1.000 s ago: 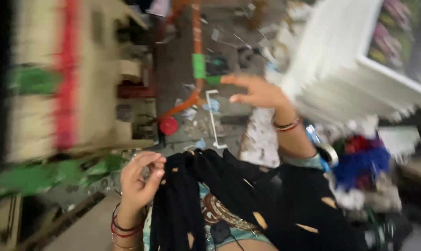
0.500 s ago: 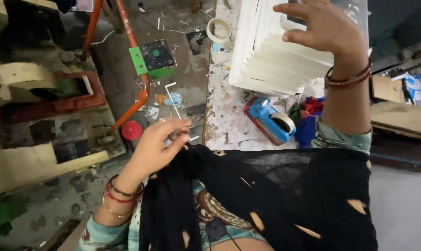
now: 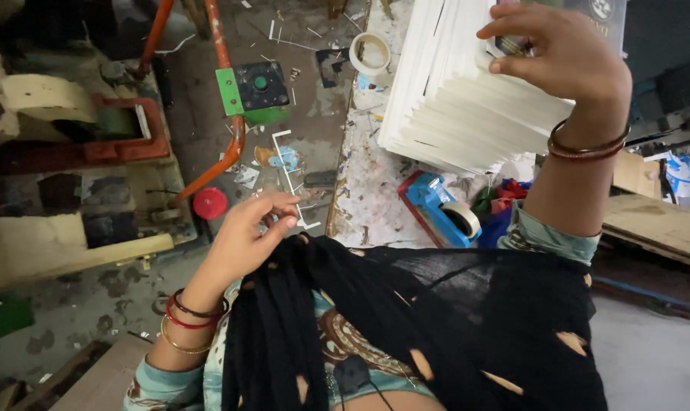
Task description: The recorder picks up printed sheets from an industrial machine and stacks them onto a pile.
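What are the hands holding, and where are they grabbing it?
The right hand grips the stack of white sheets at its top edge. The left hand pinches the edge of the black scarf.

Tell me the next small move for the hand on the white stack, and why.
Probably draw the right hand back to lift the item pinched at the top of the white stack of sheets. Its fingers already curl over that top edge, while the left hand rests at the black scarf, away from the stack. The blue tape dispenser sits just below, on the spattered table.
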